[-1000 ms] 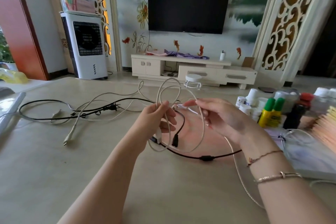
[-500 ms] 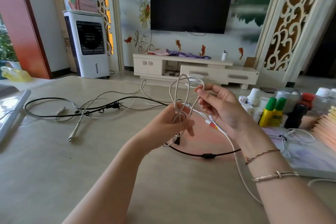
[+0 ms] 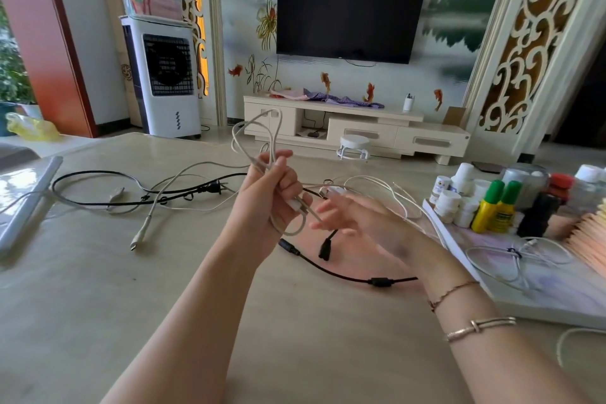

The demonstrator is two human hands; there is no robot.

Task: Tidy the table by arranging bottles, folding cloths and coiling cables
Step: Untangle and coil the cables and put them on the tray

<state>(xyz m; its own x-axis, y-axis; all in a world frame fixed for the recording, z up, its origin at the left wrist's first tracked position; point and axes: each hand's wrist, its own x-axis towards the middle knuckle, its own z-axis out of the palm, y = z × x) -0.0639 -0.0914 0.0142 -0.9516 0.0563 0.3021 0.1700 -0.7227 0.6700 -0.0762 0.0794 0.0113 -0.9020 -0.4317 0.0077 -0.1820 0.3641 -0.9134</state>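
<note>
My left hand [image 3: 273, 193] grips the white cable [image 3: 259, 134] loops so they stay gathered; my right hand [image 3: 357, 220], fingers spread, holds nothing.

Bright daylight from the left (wide-angle bending), right hand [image 3: 357, 223] motion-blurred

1. A dark television [image 3: 352, 10] hangs on the painted wall, far beyond the grip.
2. A low cream cabinet [image 3: 357, 131] stands beneath it.
3. A white stool [image 3: 354, 146] sits beyond the grip, slightly right.
4. A white air cooler [image 3: 164, 75] stands far left of the grip.
</note>
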